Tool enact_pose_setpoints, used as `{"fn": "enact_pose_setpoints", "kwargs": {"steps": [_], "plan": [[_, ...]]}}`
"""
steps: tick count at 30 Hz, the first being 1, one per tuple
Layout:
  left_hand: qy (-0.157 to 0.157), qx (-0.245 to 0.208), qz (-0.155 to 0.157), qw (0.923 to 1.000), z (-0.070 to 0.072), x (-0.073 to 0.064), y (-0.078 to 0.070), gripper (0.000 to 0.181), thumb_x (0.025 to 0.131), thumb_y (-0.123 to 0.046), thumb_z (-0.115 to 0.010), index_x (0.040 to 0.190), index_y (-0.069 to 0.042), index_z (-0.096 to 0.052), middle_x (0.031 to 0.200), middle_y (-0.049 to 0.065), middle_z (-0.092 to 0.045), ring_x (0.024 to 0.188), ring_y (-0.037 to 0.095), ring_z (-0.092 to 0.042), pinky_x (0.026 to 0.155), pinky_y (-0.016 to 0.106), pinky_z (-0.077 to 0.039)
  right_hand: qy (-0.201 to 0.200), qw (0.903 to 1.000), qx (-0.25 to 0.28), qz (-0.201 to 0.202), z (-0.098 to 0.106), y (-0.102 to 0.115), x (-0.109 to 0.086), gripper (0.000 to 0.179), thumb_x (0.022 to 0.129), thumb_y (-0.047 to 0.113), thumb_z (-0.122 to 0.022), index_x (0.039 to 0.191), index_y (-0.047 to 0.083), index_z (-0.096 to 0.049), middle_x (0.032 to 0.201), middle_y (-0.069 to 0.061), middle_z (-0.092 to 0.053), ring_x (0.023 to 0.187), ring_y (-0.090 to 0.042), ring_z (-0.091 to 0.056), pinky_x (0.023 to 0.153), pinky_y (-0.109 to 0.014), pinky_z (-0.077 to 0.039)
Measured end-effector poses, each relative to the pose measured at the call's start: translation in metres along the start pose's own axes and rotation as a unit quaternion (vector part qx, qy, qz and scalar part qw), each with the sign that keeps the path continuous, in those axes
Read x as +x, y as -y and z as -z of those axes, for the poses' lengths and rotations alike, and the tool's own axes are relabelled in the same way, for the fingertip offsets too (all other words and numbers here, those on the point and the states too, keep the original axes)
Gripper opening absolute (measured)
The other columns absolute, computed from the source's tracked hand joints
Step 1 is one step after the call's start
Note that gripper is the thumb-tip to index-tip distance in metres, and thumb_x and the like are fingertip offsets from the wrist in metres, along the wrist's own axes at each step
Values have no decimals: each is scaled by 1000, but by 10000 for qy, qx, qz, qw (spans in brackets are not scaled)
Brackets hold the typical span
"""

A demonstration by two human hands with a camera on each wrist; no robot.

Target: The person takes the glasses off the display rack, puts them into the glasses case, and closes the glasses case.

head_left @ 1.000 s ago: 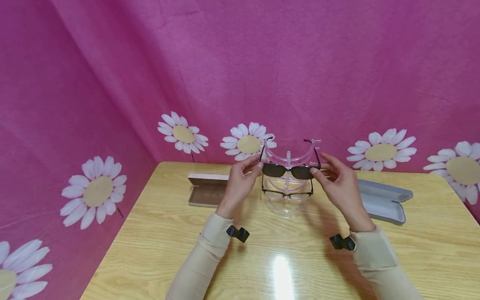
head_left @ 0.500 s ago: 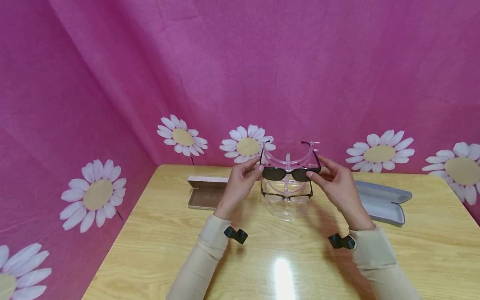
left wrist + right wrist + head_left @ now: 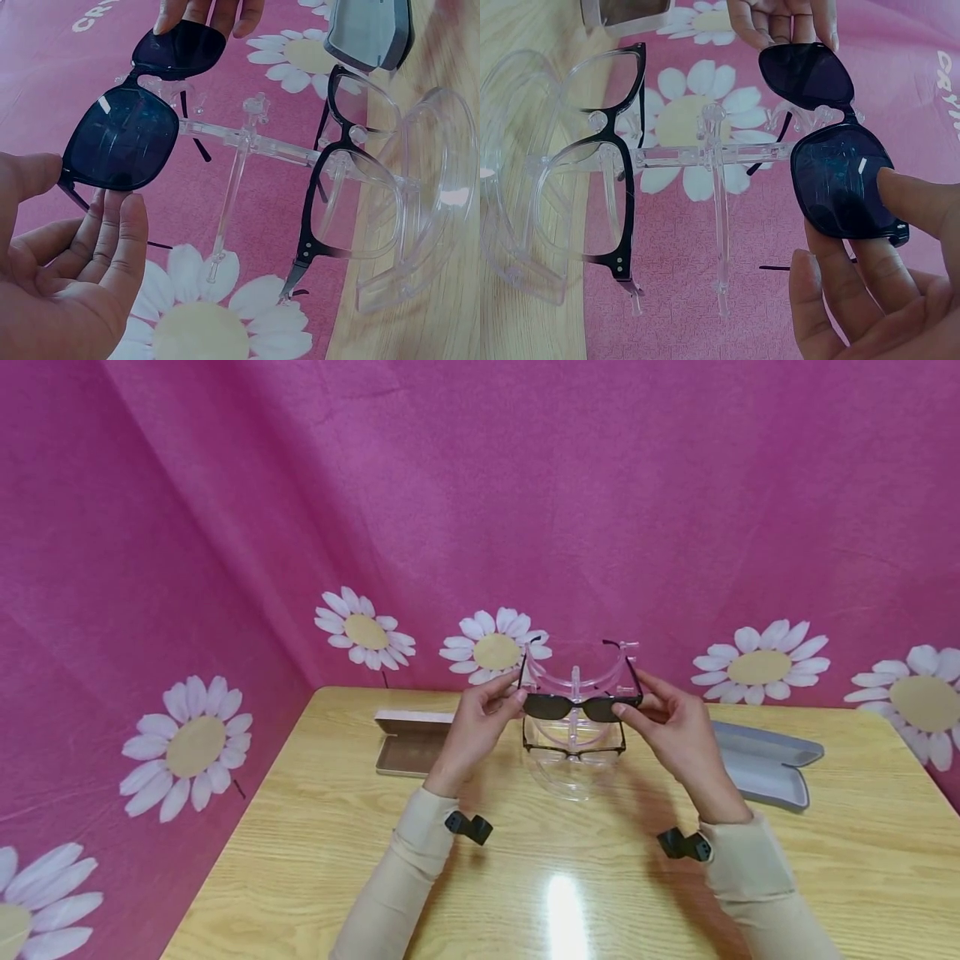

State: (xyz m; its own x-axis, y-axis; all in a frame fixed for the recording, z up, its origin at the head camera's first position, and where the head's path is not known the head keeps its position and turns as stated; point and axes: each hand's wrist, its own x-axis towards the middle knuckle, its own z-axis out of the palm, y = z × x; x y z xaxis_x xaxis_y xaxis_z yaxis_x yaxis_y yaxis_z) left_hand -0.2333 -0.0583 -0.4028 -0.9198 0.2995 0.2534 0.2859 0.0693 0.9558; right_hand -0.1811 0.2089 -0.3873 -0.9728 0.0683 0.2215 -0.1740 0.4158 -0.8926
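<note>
While the bench [image 3: 570, 847] carries a clear stand [image 3: 714, 154], I see left grip [image 3: 477, 722] and right grip [image 3: 677, 727] pinching opposite ends of the sunglasses [image 3: 547, 707] near its upper part; light, stiff, probably easily scratched, they are best held by outer corners [image 3: 901, 234].

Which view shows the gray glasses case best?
Head: the gray case shows open, both lid and base, though the right hand covers one end. Left wrist gets only part, cut off by the top edge. Right wrist doesn't show it.
</note>
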Motion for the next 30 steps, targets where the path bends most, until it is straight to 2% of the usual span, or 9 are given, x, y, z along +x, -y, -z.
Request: {"fn": "enact_pose_setpoints", "kwargs": {"steps": [3,8,11,14,19,24,27,30], "plan": [[37,-49,12,10000,1,-1,-1,46,106,-10,-59,150,5,-51,122,33,-68,80,0,-67,97,55,-59,4,10000,-67,6,0,0,-1,67,97,19,-76,155,1,-47,114,-18,-78,87,19,-64,76,-6,-51],[42,-358,191,9992,3,-6,-3,46,105,-5,-58,149,7,-52,125,36,-65,85,-3,-68,91,30,-63,96,9994,-313,-64,0,3,-7,70,97,23,-76,156,2,-45,109,-18,-80,87,18,-61,74,-9,-48],[20,-581,274,9979,4,-9,-5,45,104,-2,-59,148,8,-52,125,36,-64,87,-4,-68,87,22,-62,148,9991,-389,-54,0,6,-12,71,97,24,-77,156,2,-46,105,-18,-80,86,16,-62,74,-11,-48],[23,-716,283,9970,5,-12,-9,46,103,-1,-59,147,10,-52,121,31,-64,89,-3,-67,87,21,-62,149,9990,-413,23,0,8,-16,70,96,23,-77,156,2,-47,101,-18,-81,84,13,-64,72,-13,-49],[134,-798,424,9958,8,-19,-13,46,102,0,-60,147,9,-53,111,15,-66,87,-1,-69,88,24,-62,118,9986,-504,118,1,9,-24,69,95,21,-79,154,3,-49,101,-19,-81,82,11,-65,68,-15,-49],[271,-911,586,9937,10,-26,-15,48,101,2,-60,148,9,-51,102,0,-63,85,-1,-70,87,22,-62,158,9982,-563,93,3,11,-32,70,94,22,-80,155,6,-49,103,-18,-81,83,12,-66,68,-15,-49],[346,-949,612,9930,11,-29,-15,52,100,3,-60,150,9,-48,100,-3,-64,82,-1,-69,85,20,-61,148,9979,-595,207,3,13,-36,69,94,21,-80,155,7,-50,101,-16,-81,84,13,-66,71,-13,-49],[465,-815,654,9934,10,-31,-15,58,98,1,-62,153,5,-46,103,3,-68,84,-1,-69,86,19,-59,97,9970,-674,359,4,14,-41,68,93,19,-81,153,6,-52,98,-15,-82,83,13,-65,70,-12,-48]]}}
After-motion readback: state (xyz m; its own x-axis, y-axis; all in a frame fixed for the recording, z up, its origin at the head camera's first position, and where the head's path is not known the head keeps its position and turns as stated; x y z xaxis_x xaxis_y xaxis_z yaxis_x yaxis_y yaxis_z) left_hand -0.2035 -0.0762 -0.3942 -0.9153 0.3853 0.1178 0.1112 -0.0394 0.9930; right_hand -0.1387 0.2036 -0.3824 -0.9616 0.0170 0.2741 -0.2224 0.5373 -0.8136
